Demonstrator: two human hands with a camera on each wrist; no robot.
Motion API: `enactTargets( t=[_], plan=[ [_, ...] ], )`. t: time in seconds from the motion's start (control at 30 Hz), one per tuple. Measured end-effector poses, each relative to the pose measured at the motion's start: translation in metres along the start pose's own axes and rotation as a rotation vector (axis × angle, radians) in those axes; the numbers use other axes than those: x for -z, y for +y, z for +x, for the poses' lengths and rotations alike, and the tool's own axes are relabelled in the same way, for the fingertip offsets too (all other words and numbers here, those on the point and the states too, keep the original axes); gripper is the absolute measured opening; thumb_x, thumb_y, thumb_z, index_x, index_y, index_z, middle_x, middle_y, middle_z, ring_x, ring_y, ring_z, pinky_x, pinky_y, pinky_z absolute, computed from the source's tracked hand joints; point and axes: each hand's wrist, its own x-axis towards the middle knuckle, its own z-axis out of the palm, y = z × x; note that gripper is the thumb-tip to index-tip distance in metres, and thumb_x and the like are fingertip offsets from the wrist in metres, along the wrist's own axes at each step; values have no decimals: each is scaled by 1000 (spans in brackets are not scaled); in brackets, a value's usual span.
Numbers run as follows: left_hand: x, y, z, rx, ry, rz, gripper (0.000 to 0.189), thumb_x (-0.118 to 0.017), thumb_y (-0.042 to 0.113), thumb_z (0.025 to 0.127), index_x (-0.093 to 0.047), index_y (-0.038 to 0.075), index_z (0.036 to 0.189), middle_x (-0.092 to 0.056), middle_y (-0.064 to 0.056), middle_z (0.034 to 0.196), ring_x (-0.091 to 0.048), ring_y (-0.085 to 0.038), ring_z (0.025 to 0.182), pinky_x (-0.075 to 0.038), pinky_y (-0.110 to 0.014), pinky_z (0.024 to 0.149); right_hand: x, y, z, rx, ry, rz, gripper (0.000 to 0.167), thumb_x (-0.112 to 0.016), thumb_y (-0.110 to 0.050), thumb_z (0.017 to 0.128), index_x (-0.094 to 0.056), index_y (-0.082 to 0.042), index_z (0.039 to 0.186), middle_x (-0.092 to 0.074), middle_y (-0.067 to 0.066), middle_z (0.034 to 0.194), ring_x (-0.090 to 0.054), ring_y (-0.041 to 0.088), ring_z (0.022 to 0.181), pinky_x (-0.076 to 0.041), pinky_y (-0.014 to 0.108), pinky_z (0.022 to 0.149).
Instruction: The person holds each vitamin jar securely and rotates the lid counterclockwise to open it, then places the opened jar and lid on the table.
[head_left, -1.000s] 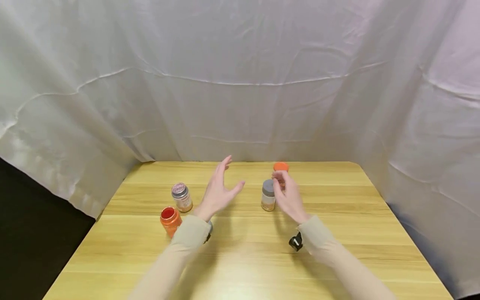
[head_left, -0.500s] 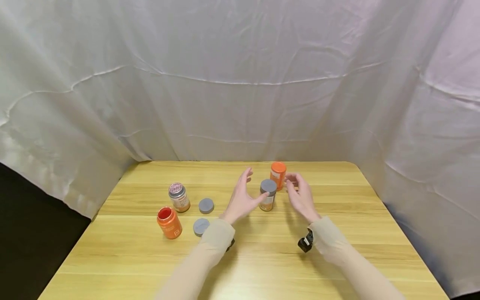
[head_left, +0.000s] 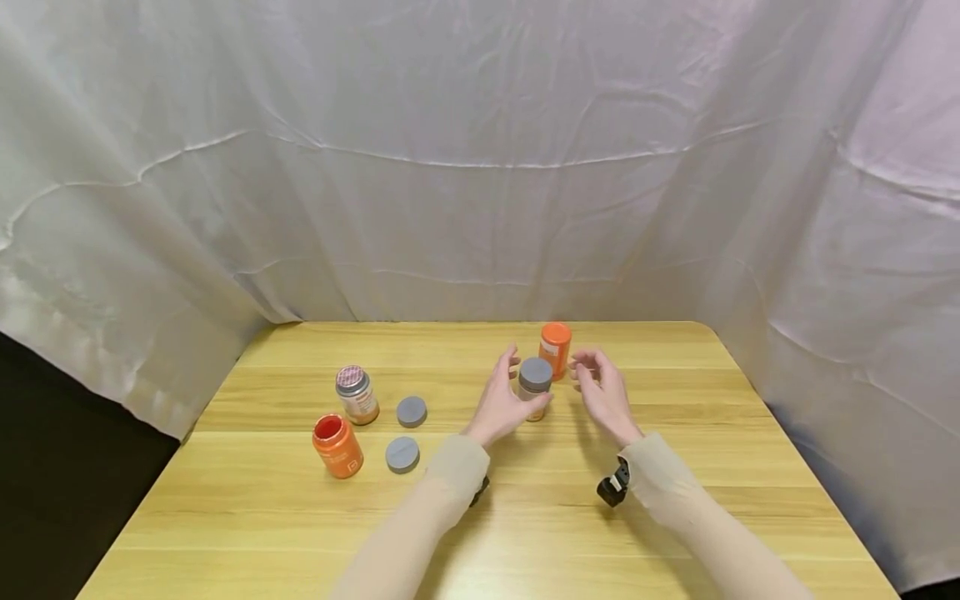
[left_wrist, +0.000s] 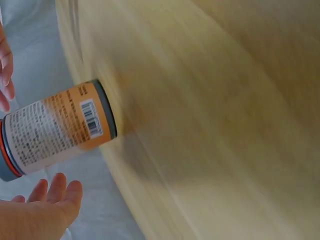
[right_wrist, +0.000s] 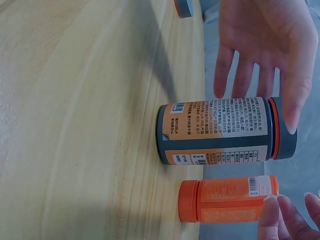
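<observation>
A grey-lidded jar with an orange and white label stands upright on the table. My left hand spreads around its near left side, thumb in front and fingers behind. In the left wrist view a gap shows between these fingertips and the jar. Right behind that jar is an orange jar, standing with its capped end down. My right hand hovers at its right with fingers loosely bent and holding nothing. In the right wrist view its fingertips come close to the orange jar's upper end.
At the left stand an open orange jar, red inside, and a jar with a patterned pink top. Two loose grey lids lie beside them. A pale curtain surrounds the wooden table.
My left hand has moved right, from beside the loose lids to the grey-lidded jar. My right hand has drawn slightly right, off that jar. The lids have come into sight.
</observation>
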Motion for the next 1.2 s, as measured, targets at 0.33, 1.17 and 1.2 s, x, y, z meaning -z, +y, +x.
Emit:
enactTargets(
  t=[0.33,1.17,1.2],
  plan=[
    [-8,-7,6,23,-3,-39,94,-82,32,81,-28,13,156,-50,-17,148,-52,-33,135,-43,-52,111,-3,2,2,-4,4,15,29,-41,-7,104,-54,4,128,-63,26,122,-61,13,95,-57,26,84],
    [-30,-13,13,84,43,-36,81,-86,19,77,-42,9,144,-61,-13,136,-59,-30,126,-46,-48,109,-7,9,0,-6,15,-5,30,-42,-7,104,-54,6,128,-62,30,123,-64,36,104,-58,47,91],
    [-30,-13,13,87,38,-31,81,-86,19,77,-43,9,144,-61,-13,135,-59,-30,126,-46,-48,109,-7,9,0,-7,17,-1,30,-42,-7,104,-54,5,128,-62,30,123,-64,37,104,-58,48,91]
  ],
)
